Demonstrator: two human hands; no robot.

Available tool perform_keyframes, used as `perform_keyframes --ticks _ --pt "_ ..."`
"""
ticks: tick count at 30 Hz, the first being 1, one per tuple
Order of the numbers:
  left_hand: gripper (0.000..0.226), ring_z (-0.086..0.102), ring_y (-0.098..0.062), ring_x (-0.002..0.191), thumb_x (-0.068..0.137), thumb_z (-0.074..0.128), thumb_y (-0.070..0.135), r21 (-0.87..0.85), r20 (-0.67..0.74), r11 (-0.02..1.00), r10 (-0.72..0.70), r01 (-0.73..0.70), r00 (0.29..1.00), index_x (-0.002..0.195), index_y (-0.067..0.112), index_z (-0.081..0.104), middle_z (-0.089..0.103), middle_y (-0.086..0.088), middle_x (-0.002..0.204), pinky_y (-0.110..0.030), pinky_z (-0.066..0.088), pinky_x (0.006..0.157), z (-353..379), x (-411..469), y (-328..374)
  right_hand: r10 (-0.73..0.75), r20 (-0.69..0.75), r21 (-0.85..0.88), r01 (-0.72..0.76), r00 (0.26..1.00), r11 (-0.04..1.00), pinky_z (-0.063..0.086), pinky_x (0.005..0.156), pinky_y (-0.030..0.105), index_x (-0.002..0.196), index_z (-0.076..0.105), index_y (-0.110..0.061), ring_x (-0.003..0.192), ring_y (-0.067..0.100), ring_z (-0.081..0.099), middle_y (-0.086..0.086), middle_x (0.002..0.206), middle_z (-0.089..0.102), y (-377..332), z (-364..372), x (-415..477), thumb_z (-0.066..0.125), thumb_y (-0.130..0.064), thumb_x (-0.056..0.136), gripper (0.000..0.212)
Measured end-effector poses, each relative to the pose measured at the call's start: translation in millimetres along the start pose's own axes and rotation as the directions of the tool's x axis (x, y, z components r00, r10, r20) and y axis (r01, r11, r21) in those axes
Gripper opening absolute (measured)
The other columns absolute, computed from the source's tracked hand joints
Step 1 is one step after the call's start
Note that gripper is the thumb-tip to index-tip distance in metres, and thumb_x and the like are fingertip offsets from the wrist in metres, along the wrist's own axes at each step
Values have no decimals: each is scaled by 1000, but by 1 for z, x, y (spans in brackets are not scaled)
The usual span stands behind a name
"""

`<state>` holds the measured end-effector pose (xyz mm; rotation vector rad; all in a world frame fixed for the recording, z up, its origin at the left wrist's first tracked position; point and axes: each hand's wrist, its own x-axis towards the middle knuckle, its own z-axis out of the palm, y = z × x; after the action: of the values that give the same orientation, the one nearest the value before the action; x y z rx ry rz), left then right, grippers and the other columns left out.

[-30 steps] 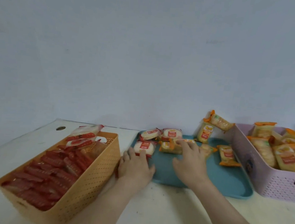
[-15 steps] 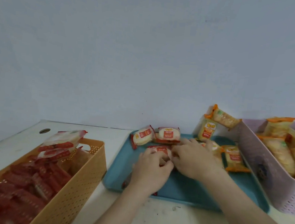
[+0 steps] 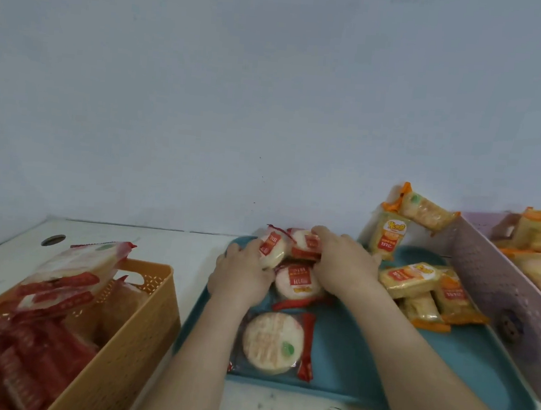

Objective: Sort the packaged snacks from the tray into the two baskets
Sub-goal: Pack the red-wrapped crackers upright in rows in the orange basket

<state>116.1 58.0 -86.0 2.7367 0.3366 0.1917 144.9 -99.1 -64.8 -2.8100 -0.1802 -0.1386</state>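
A teal tray [image 3: 341,351] lies in the middle of the table. Several round red-wrapped snack packs sit on it: one near the front [image 3: 271,344], one under my hands [image 3: 298,282], two at the back. My left hand [image 3: 240,274] holds a tilted red pack [image 3: 272,249] at the tray's back left. My right hand [image 3: 344,263] grips the back red pack [image 3: 306,244] beside it. Yellow-orange packs [image 3: 408,279] lie at the tray's right. An orange basket [image 3: 134,323] with red packs stands left, a lilac basket [image 3: 485,276] with yellow packs right.
Two yellow packs [image 3: 389,236] lean against the wall and the lilac basket's corner behind the tray. A round hole [image 3: 53,239] is in the white table at the back left. The wall runs close behind the tray.
Both hands moved from the tray's middle to the back and took hold of the red packs there. The round pack near the tray's front now lies uncovered. The camera moved closer.
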Motion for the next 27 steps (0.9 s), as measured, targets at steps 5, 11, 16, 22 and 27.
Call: perform_keyframes --ticks 5,11,16,22,27 --pt "30 56 -27 85 98 37 35 21 -237 1000 5 0 972 106 15 58 62 -9 105 -35 39 66 -25 -7 8 -51 -328 116 94 943 989 45 80 42 94 63 -20 97 34 54 10 95 58 5 -10 10 49 -42 94 26" --pt "24 59 -34 99 88 45 16 -125 -315 991 9 -51 949 101 14 65 66 -8 103 -33 42 75 -81 -34 22 10 -87 735 57 996 676 42 48 22 83 55 -11 59 14 61 3 72 62 17 -64 -2 63 -19 87 12" --pt "21 61 -30 79 83 44 21 -125 114 990 -49 63 992 78 9 61 62 -17 80 -36 51 75 -68 -57 12 -68 113 406 17 991 914 46 60 25 90 69 0 73 22 65 12 83 69 14 -34 -11 52 -31 90 35" --pt "82 53 -25 118 88 50 62 51 506 999 -41 17 861 152 22 16 44 -7 145 -37 50 94 -68 -74 15 -67 140 90 55 988 994 35 100 49 115 47 -18 112 31 53 8 118 62 -3 -14 -15 37 -49 94 39" --pt "113 55 -21 111 62 84 53 5 575 997 58 -74 816 147 36 12 52 0 125 -35 50 94 -57 -69 10 -69 286 118 37 956 992 41 97 51 115 32 -16 102 30 58 5 99 59 -13 -15 -21 66 -66 70 75"
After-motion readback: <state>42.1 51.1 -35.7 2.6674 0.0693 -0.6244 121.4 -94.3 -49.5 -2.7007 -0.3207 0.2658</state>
